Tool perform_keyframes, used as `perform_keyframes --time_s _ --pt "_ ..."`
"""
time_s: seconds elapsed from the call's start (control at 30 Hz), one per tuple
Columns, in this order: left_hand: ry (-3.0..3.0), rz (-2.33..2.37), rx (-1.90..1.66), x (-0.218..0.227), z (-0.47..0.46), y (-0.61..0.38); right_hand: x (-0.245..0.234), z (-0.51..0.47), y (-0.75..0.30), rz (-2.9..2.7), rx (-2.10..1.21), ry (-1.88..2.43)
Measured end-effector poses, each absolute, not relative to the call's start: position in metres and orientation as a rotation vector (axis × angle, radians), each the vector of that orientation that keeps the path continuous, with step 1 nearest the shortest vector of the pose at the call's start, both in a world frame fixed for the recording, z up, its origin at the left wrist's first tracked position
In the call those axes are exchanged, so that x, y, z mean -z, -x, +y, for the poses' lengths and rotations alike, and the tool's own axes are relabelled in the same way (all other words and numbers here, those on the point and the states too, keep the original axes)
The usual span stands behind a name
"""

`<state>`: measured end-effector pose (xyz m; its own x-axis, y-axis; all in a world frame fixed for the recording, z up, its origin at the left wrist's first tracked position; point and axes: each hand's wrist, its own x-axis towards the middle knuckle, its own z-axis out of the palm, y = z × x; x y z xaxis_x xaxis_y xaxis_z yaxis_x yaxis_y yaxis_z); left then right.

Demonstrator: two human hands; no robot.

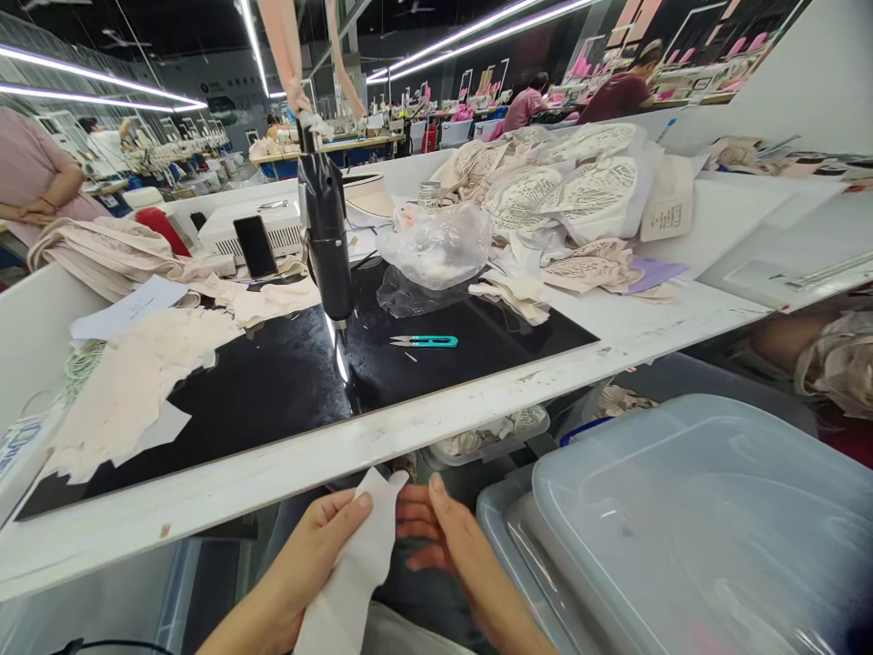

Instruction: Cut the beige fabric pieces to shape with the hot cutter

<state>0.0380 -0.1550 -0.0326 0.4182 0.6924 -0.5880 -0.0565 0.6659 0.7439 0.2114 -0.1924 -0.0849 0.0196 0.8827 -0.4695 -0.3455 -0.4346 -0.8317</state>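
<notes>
Below the table's front edge, my left hand (320,546) pinches a white curved fabric piece (355,564) with the thumb on top. My right hand (436,532) is beside it, fingers curled behind the piece's upper end and touching it. On the black work mat (273,382) above, a black hanging tool (326,236) points its tip down at the surface. Teal thread snips (424,341) lie on the mat to its right.
Cream fabric pieces (129,382) cover the mat's left side. A crumpled plastic bag (436,241) and lace-patterned pieces (579,186) pile up at the back right. Translucent plastic bins (682,518) stand at the lower right. A phone (255,246) leans at the back. Other people work in the background.
</notes>
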Motion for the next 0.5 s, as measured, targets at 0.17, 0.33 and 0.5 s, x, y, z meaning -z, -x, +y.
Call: perform_keyframes --time_s 0.17,0.33,0.5 --pt "-0.739 0.995 -0.527 0.041 -0.159 -0.041 0.079 -0.194 -0.183 -0.405 -1.685 1.151" --pt "-0.845 0.934 -0.562 0.049 -0.158 -0.041 0.079 -0.187 -0.186 -0.543 -1.39 1.392" --pt "-0.856 1.056 -0.637 0.072 -0.159 -0.05 0.084 -0.193 -0.18 -1.05 -0.935 1.587"
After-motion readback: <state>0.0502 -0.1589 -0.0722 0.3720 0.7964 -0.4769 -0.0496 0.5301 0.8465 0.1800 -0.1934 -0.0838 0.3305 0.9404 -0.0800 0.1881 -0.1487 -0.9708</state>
